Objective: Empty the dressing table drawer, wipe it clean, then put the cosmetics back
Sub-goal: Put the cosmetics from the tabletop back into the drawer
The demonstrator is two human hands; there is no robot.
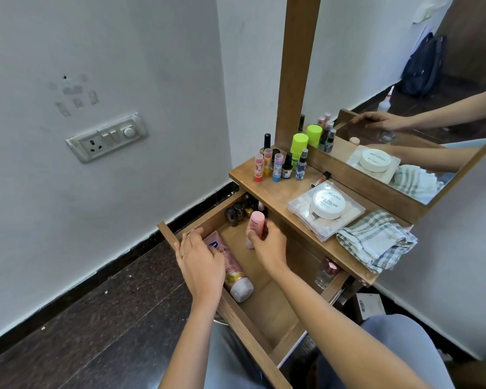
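1. Gripping a pale pink cylindrical bottle [256,224], the right hand [267,247] has its fingers [254,239] clenched round the bottle's lower half; the bottle stands upright inside the open wooden drawer [260,299], towards its far end.
2. The left hand [201,265] rests over the drawer's front edge at about 9 o'clock from the right hand — its fingers lie loosely spread, grasping nothing, and partly cover a pink squeeze tube with a white cap [236,276] lying flat along the drawer's left side.
3. A cluster of small dark nail-polish bottles [240,210] stands in the drawer's far corner, at 11 o'clock from the pink bottle.
4. On the wooden worktop [272,189] above — a row of colourful lip-balm sticks and small bottles [281,164] at 12 o'clock, a round white nail-polish-remover tub [327,203] on a clear flat packet [345,220], and a grey-and-white checked cloth [376,240] at 3 o'clock.
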